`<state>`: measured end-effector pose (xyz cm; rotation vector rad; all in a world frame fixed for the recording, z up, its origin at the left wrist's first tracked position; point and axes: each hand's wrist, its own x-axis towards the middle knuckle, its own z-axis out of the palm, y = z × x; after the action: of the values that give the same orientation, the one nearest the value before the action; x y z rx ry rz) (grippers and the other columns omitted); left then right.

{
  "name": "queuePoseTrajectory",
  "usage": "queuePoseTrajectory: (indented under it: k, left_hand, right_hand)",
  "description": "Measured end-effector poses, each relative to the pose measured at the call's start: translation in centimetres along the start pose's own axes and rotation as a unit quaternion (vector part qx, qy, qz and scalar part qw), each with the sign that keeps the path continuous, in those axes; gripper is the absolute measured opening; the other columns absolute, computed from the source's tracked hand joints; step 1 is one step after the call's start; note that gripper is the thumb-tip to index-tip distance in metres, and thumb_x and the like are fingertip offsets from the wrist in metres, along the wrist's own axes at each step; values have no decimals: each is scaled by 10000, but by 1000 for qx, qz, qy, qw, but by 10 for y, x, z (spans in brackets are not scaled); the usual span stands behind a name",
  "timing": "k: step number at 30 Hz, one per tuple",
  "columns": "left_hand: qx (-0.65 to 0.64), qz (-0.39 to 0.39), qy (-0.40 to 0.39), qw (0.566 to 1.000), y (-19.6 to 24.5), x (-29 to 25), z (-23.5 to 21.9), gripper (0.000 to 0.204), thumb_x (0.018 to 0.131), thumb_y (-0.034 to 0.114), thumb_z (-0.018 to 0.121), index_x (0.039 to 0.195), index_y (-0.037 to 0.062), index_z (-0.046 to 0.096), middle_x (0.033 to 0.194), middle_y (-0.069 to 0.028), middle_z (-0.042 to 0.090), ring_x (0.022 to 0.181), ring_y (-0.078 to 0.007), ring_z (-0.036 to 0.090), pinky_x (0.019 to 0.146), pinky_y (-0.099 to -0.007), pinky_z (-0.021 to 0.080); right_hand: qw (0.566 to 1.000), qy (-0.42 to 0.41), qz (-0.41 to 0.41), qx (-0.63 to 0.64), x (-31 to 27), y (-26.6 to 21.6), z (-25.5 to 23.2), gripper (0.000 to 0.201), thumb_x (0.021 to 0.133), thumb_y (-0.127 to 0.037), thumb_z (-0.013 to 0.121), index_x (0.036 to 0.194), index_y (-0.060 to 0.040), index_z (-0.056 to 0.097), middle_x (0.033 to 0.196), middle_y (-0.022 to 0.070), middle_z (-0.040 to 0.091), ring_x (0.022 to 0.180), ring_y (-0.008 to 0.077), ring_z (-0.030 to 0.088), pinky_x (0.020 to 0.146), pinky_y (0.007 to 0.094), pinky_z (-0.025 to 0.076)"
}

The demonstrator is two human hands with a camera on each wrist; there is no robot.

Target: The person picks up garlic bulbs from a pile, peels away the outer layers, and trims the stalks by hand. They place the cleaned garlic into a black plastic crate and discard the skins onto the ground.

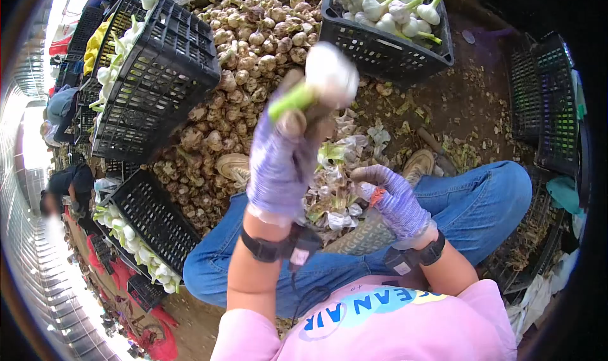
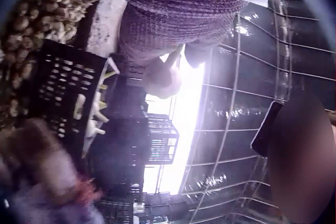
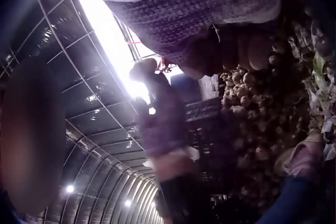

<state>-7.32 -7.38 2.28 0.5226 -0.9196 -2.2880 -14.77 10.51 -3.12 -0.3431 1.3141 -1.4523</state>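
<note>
My left hand [image 1: 278, 161], in a purple knit glove with bare-looking brownish fingertips, grips a garlic bulb [image 1: 334, 76] by its short green stem, raised in front of me and blurred. In the left wrist view the pale bulb [image 2: 164, 81] pokes out beyond the gloved fingers. My right hand [image 1: 399, 202], gloved alike with a red-orange strip [image 1: 377, 196] at the thumb, hovers over my lap, fingers loosely bent and nothing visible in them. Beneath both hands lies a heap of peeled skins and trimmings [image 1: 335, 202].
Unpeeled garlic bulbs [image 1: 253, 50] spread over the ground ahead. A black crate [image 1: 386, 50] of cleaned bulbs stands at the front; other black crates [image 1: 158, 76] are tilted at left. A wooden handle [image 1: 430, 139] lies by my right shoe. Further crates [image 1: 544, 101] stand far right.
</note>
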Motion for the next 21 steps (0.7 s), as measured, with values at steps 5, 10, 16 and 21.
queuePoseTrajectory:
  k: [5, 10, 16, 21]
  left_hand:
    - [126, 11, 47, 991, -3, 71, -5, 421, 858, 100, 595, 1234, -31, 455, 1158, -137, 540, 1013, -223, 585, 782, -270, 554]
    - [363, -59, 140, 919, -113, 126, -120, 361, 823, 55, 613, 1171, 2, 532, 1100, -105, 561, 945, -219, 577, 840, -298, 474]
    - [838, -62, 82, 537, -204, 184, -137, 569, 712, 113, 634, 1264, 148, 498, 1348, -198, 385, 1220, -387, 393, 1008, -404, 360]
    - [850, -96, 105, 507, -211, 202, -159, 428, 804, 26, 501, 1197, 190, 533, 1380, -189, 330, 1211, -392, 400, 974, -414, 396]
  right_hand:
    - [998, 27, 53, 7, 15, 22, -26, 181, 855, -163, 612, 996, -51, 589, 936, 35, 612, 831, 106, 583, 729, 238, 478]
    - [984, 91, 142, 58, 37, 21, -34, 302, 778, -75, 688, 1048, -13, 567, 897, 35, 581, 829, 97, 531, 738, 228, 448]
    - [973, 130, 175, 79, 64, 24, -41, 297, 789, -60, 669, 1064, -14, 568, 992, 68, 598, 941, 150, 562, 860, 276, 446]
    - [967, 115, 216, 78, 68, 12, -44, 265, 810, -44, 639, 1064, -17, 571, 1011, 59, 597, 952, 141, 558, 866, 272, 440]
